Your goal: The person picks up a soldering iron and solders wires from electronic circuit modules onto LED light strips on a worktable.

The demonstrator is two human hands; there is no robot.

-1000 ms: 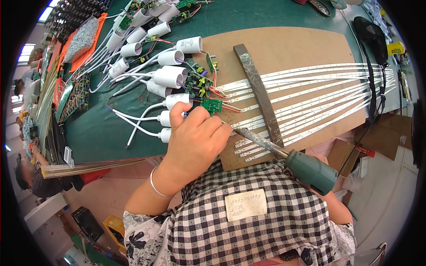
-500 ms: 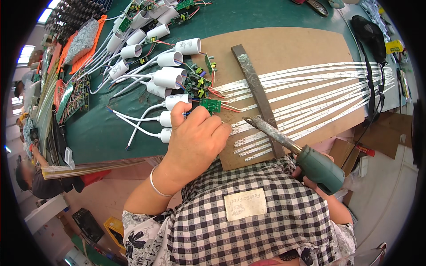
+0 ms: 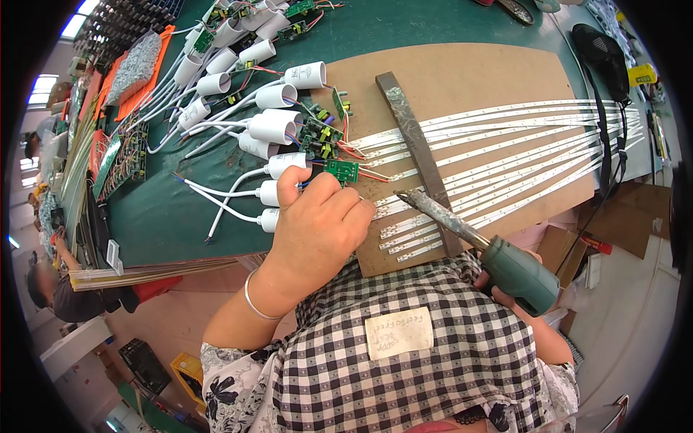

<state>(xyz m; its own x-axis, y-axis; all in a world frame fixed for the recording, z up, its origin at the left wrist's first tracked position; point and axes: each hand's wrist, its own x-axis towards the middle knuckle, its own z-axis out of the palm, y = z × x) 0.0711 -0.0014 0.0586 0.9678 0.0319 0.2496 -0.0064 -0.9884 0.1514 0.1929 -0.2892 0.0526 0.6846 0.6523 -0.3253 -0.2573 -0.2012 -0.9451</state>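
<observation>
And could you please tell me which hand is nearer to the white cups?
Left. The left hand is close beside the nearest white cups; the right hand is farther off, to their right, holding the soldering iron.

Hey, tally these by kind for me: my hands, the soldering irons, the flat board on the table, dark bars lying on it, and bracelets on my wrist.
Left hand and right hand (partly hidden): 2
Soldering iron: 1
Flat brown board: 1
Dark bar: 1
Bracelet: 1
Total: 6
</observation>
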